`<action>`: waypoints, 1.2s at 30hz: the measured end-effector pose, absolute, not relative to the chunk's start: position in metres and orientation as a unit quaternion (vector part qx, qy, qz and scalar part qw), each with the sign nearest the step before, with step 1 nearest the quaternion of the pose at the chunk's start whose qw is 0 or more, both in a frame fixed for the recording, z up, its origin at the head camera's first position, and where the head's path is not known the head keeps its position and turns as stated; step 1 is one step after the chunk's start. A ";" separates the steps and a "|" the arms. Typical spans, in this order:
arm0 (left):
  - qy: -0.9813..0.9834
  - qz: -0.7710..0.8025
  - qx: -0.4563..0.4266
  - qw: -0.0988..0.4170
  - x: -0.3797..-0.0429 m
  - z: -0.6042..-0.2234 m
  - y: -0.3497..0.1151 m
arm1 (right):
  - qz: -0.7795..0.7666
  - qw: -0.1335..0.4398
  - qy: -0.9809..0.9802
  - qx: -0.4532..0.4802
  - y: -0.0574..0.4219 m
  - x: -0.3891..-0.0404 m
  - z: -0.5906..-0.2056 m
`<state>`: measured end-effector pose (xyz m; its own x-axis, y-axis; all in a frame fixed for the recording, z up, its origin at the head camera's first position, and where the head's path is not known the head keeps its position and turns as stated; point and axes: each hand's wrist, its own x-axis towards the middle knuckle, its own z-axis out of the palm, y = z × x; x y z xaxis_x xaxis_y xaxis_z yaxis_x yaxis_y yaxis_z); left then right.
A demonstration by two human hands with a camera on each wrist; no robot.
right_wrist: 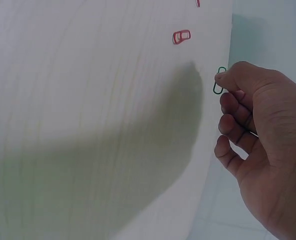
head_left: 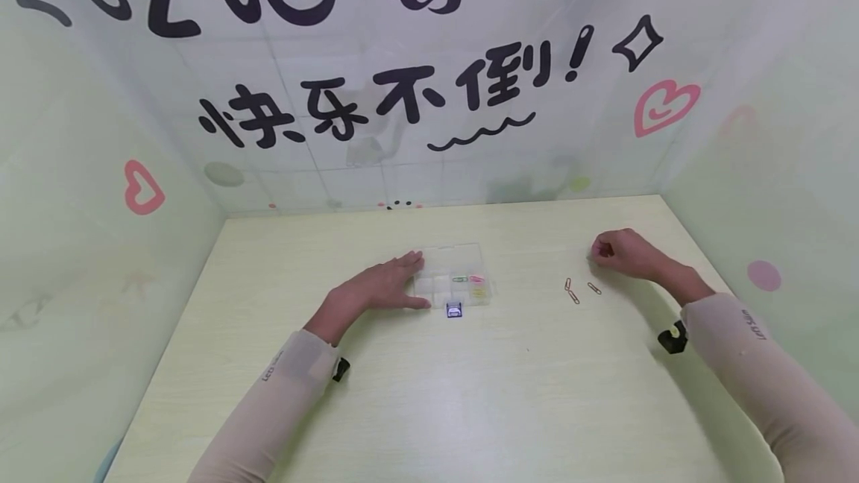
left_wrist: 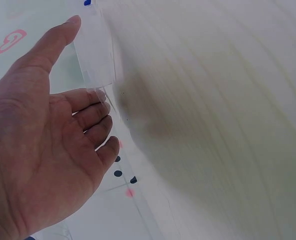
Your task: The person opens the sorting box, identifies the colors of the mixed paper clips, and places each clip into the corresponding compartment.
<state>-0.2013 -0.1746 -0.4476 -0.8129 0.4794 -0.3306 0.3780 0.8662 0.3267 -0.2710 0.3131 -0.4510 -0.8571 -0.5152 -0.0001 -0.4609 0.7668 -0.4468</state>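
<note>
A clear plastic compartment box [head_left: 439, 297] lies on the table, with a green paper clip [head_left: 459, 279], pink clips [head_left: 476, 279] and yellow clips [head_left: 479, 292] in separate compartments. My left hand [head_left: 385, 283] touches the box's left side, thumb and fingers spread apart; the left wrist view shows the palm of this hand [left_wrist: 52, 135] beside the clear edge. Between thumb and fingertips, my right hand [head_left: 624, 253] pinches a green paper clip [right_wrist: 219, 81], held above the table. Red paper clips [head_left: 572, 295] lie nearest that hand, including one apart from the others [head_left: 594, 288].
A blue-edged latch or tag [head_left: 454, 310] sits at the box's near edge. Printed, translucent sheeting [head_left: 429, 177] stands behind the table [head_left: 470, 408] and along both sides.
</note>
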 end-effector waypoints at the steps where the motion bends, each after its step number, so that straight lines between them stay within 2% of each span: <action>1: 0.944 0.125 0.227 0.205 -0.201 -0.447 -0.175 | -0.220 0.059 0.937 -0.264 0.310 -0.270 -0.450; 36: 0.942 0.136 0.228 0.206 -0.200 -0.445 -0.175 | -0.207 0.044 0.900 -0.380 0.210 -0.255 -0.422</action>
